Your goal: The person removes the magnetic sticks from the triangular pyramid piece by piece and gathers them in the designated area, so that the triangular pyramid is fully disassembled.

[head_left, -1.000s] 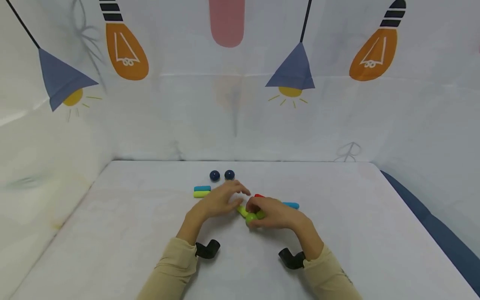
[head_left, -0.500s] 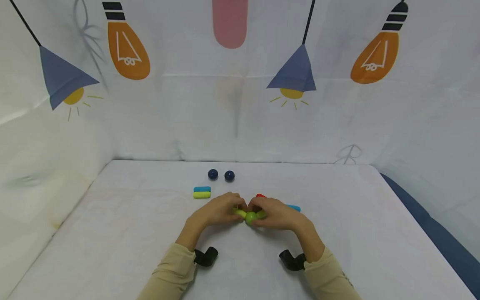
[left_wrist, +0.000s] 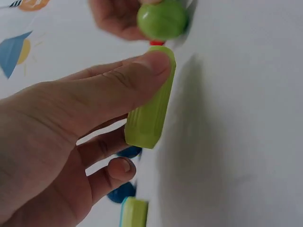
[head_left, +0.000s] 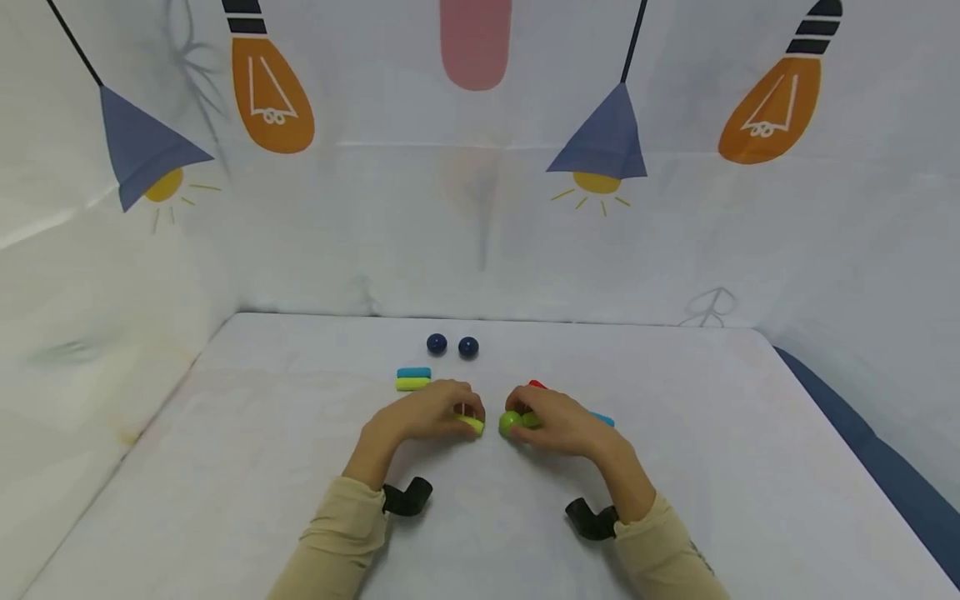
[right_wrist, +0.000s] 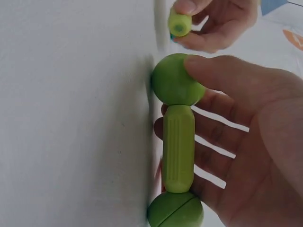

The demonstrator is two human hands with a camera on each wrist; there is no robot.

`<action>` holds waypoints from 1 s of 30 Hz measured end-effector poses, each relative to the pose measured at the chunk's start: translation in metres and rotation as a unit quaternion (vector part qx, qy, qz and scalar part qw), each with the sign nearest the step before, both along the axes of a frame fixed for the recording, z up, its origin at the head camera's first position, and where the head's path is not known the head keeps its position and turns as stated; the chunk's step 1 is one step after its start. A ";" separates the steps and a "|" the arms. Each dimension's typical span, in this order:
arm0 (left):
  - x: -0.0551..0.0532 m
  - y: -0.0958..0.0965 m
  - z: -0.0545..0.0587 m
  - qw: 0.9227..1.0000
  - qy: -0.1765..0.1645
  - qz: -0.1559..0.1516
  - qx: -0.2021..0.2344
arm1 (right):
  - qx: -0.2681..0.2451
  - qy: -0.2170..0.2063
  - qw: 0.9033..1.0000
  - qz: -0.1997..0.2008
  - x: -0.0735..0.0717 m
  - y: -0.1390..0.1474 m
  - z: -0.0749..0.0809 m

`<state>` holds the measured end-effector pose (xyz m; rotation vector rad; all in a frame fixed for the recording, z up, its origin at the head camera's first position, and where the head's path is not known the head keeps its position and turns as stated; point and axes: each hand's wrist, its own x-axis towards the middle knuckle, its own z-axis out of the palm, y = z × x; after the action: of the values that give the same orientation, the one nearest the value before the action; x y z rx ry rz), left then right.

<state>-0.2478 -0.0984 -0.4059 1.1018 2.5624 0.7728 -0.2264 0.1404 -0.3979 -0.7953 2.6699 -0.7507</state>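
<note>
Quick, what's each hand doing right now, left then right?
Left hand: pinching a lime-green ridged rod.
Right hand: holding a smooth green ball, joined to another lime-green ridged rod.

Tabletop (head_left: 300,467), two navy balls (head_left: 437,343), blue rod (head_left: 413,372), yellow-green rod (head_left: 412,384) beyond left fingers (head_left: 468,395), red piece (head_left: 537,384), blue piece (head_left: 605,420) near right fingers (head_left: 517,397)

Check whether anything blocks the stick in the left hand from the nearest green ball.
Nothing visible: just a gap separates the yellow-green stick, in the left hand, from the green ball at the right hand. The red piece lies beyond the right hand, off that line.
</note>
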 end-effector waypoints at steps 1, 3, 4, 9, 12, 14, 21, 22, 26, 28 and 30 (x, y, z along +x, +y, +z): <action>0.000 -0.004 0.001 1.000 -0.002 0.014 0.003 | 0.000 0.003 1.000 -0.004 0.000 0.000 0.000; -0.002 -0.015 0.003 0.999 0.003 0.045 0.013 | 0.000 0.006 1.000 -0.006 0.001 0.000 0.001; -0.003 -0.020 0.003 0.998 0.007 0.061 0.016 | -0.001 0.010 1.000 -0.003 0.001 0.000 0.001; -0.009 -0.044 0.001 0.992 0.032 0.118 0.019 | 0.006 0.041 0.999 0.018 0.001 0.004 0.001; -0.011 -0.053 -0.001 0.990 0.038 0.131 0.021 | 0.013 0.061 0.998 0.028 0.000 0.008 0.001; -0.012 -0.056 -0.002 0.990 0.046 0.133 0.025 | 0.018 0.077 0.996 0.034 -0.002 0.010 0.001; -0.013 -0.060 -0.005 0.986 0.083 0.140 0.022 | 0.015 0.098 0.994 0.034 -0.005 0.017 0.002; -0.012 -0.060 -0.004 0.986 0.082 0.141 0.017 | 0.014 0.098 0.994 0.035 -0.005 0.017 0.002; -0.013 -0.060 -0.003 0.986 0.058 0.158 -0.004 | 0.015 0.093 0.995 0.036 -0.005 0.018 0.000; -0.013 -0.060 -0.004 0.985 0.052 0.164 -0.012 | 0.018 0.092 0.995 0.033 -0.004 0.018 -0.001; -0.013 -0.060 -0.004 0.984 0.049 0.168 -0.015 | 0.019 0.089 0.995 0.029 -0.004 0.018 -0.001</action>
<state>-0.2613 -0.1582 -0.4101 0.7221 2.8758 0.7645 -0.2302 0.1588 -0.3994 -0.9673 2.7926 -0.6417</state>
